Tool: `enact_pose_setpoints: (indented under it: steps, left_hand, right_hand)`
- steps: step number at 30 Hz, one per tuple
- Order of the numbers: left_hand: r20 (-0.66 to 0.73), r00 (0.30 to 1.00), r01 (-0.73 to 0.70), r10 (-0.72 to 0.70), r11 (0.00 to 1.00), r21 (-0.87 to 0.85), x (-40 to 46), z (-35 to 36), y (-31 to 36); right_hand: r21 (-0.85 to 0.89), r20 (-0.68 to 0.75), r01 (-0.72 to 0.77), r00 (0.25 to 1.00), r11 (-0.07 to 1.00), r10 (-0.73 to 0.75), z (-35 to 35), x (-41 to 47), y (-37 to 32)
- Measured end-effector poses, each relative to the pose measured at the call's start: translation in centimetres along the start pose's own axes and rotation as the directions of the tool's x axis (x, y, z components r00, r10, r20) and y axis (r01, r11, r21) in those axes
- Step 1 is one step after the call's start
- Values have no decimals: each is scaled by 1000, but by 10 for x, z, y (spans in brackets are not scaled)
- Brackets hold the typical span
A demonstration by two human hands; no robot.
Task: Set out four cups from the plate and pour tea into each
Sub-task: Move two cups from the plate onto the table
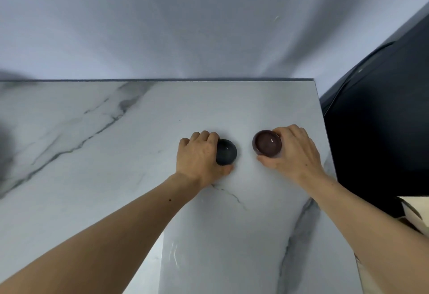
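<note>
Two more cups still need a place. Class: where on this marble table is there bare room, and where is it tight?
Bare: the wide stretch left of the left hand, and the strip between both cups and the wall. Tight: right of the right hand holding the brown cup, near the table edge; the gap beside the dark cup.

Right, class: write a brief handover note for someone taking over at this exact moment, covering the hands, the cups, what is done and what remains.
Left hand: gripping the small dark grey glazed cup.
Right hand: gripping the small reddish-brown glazed cup.
Both cups are upright, apart, at the white marbled tabletop; contact with it is unclear.
Done: two cups brought out.
Left: two more cups, then tea in all four. Plate and teapot are out of view.
</note>
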State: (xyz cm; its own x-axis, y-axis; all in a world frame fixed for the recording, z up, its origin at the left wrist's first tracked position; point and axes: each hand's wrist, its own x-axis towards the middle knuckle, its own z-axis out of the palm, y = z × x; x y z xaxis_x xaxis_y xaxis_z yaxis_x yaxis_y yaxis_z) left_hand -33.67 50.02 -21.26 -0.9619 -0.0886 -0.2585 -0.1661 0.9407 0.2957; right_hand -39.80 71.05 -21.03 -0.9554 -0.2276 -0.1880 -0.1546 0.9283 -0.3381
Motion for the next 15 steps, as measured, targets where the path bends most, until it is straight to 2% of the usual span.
enact_pose_setpoints:
  steps: [4, 7, 11, 15]
  left_hand:
    - [55, 998, 5, -6, 1000, 4, -1, -5, 3]
    - [69, 998, 14, -15, 1000, 16, -7, -14, 2]
    - [43, 999, 5, -8, 998, 68, -22, -37, -16]
    - [18, 999, 40, -41, 994, 98, -42, -67, -47]
  right_hand:
    - [-17, 41, -22, 999, 1000, 22, -5, -3, -3]
    - [-16, 17, 7, 1000, 1000, -7, -15, -10, -11]
    - [-83, -60, 170, 983, 982, -175, -31, -21, -38]
    - [-196, -39, 333, 937, 922, -347, -42, -26, -85]
